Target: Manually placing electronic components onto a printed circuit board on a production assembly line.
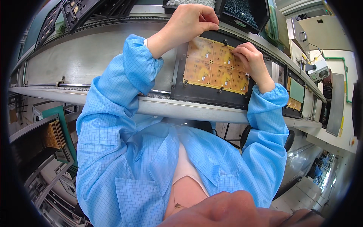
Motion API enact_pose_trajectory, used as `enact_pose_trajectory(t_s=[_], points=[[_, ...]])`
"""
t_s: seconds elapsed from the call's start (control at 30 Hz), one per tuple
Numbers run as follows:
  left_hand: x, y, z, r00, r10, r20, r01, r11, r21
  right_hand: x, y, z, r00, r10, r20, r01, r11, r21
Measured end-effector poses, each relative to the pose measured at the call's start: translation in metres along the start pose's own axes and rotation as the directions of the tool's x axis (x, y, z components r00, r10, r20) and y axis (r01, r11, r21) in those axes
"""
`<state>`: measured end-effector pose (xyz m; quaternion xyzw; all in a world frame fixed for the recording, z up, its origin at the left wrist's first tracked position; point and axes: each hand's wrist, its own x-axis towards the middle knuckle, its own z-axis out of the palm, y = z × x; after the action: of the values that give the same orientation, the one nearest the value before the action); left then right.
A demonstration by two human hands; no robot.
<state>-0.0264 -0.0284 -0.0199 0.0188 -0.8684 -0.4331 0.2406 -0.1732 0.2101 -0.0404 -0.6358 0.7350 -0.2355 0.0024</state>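
Observation:
A yellow circuit board panel (211, 72), divided into several like sections, lies in a black carrier frame (208, 97) with small black clamps along its edges. My left hand (191, 24) is raised over the panel's far left part, thumb and fingertips pinched together. Whatever those fingers may hold is too small to make out. Over the panel's far right side bends my right hand (251, 62), fingers curled in, fingertips close to the board. Its grip is closed, and anything inside it is hidden.
Beyond the panel stand a black bin (166, 5) of white parts and another black bin (264, 17) of dark blue parts. A metal conveyor rail (159, 99) runs along the near side. Right of my arm sits another carrier with a green sheet (297, 90). A rack (28, 151) stands lower left.

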Motion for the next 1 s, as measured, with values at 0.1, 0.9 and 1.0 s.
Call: enact_pose_trajectory(t_s=[0.1, 0.9, 1.0], points=[[0.000, 0.000, 0.001, 1.000, -0.017, 0.011, 0.017, 1.000, 0.004, -0.002, 0.002, 0.001, 1.000, 0.010, -0.010, -0.010, 1.000, -0.001], [-0.013, -0.001, -0.003, 0.996, -0.060, 0.062, 0.064, 0.996, -0.066, -0.008, 0.002, 0.002, 0.995, 0.093, -0.047, -0.095, 0.994, -0.050], [-0.021, 0.003, -0.004, 0.992, -0.081, 0.100, 0.091, 0.990, -0.107, -0.008, -0.001, 0.001, 0.984, 0.176, -0.031, -0.175, 0.984, 0.037]])
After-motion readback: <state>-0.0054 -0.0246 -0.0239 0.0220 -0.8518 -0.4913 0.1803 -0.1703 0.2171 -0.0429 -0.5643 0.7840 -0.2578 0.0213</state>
